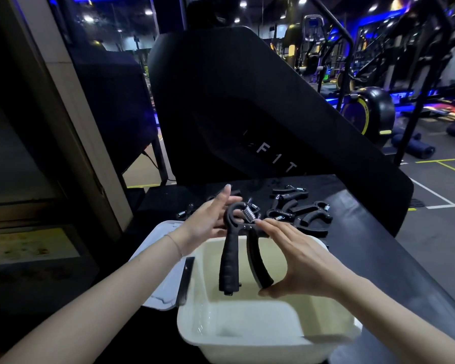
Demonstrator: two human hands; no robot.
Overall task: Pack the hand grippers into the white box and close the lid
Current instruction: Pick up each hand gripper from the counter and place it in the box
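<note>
First hand gripper going into the empty white box.

Nearest me, the white box (247,334) sits open on the dark table (378,245), and I can see nothing inside it yet. Just above its far half I hold one hand gripper (243,248), handles pointing down toward me, spring end away. My right hand (300,264) spans its right handle, thumb under the tip and forefinger up by the spring; my left hand (210,219) steadies the looped top with fingers mostly straight. The lid (163,258) lies off to the left, touching the box. Beyond my hands, the remaining grippers (297,214) lie in a loose pile. Next, I judge, I must lower this one flat to the bottom, then reach for the pile.
</note>
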